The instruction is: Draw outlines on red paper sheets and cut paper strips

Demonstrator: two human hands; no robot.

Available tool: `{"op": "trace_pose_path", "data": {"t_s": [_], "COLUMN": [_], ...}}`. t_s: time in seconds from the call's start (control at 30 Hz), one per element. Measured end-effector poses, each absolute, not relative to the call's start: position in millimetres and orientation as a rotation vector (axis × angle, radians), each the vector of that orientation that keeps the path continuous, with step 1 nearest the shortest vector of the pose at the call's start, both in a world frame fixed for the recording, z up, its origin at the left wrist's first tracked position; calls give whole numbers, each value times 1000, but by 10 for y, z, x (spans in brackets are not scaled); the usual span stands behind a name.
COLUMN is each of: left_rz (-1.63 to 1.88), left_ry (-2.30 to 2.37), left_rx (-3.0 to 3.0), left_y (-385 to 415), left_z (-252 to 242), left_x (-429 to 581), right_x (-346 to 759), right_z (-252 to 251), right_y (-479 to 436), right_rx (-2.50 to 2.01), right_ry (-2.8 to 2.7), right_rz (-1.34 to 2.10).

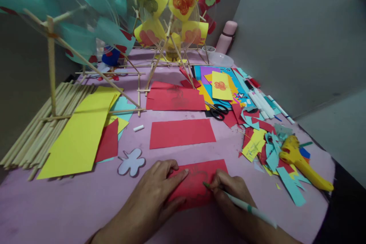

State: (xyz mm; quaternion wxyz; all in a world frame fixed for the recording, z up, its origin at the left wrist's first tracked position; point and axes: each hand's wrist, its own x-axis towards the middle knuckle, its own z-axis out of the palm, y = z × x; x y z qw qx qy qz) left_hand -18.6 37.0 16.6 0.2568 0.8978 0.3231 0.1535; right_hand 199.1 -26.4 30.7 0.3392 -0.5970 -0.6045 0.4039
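Note:
My right hand [233, 192] grips a white felt-tip pen [248, 207] with a green tip, which touches a red paper rectangle [193, 187] at the front of the table. Dark drawn lines show on this paper; my fingers partly cover it. Pressed on its left side, my left hand [156, 188] lies with fingers apart. Just left of that hand is a pale butterfly-shaped cutout [131, 162] with a dark outline. Behind the hands lies a plain red paper rectangle [183, 133]. Farther back, another red paper [174, 97] carries a dark drawing.
Wooden stick frames [168, 38] with decorated paper wheels stand at the back. Sticks [37, 126] and yellow paper [82, 129] are on the left. To the right are black scissors [217, 110], markers [261, 103], paper scraps [270, 148] and a yellow glue gun [307, 166]; a pink flask [227, 37] stands behind.

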Motion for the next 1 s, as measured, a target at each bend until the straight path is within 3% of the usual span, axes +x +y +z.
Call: {"op": "trace_pose_path", "data": {"t_s": [1.0], "left_rz": [417], "left_ry": [864], "left_rx": [2439], "left_y": [375], "left_z": [155], "left_x": [-185], "right_x": [2018], "right_z": [291], "right_y": [-269], "right_rx": [-1670], "right_ry": [-1429], "right_rz": [1111]}}
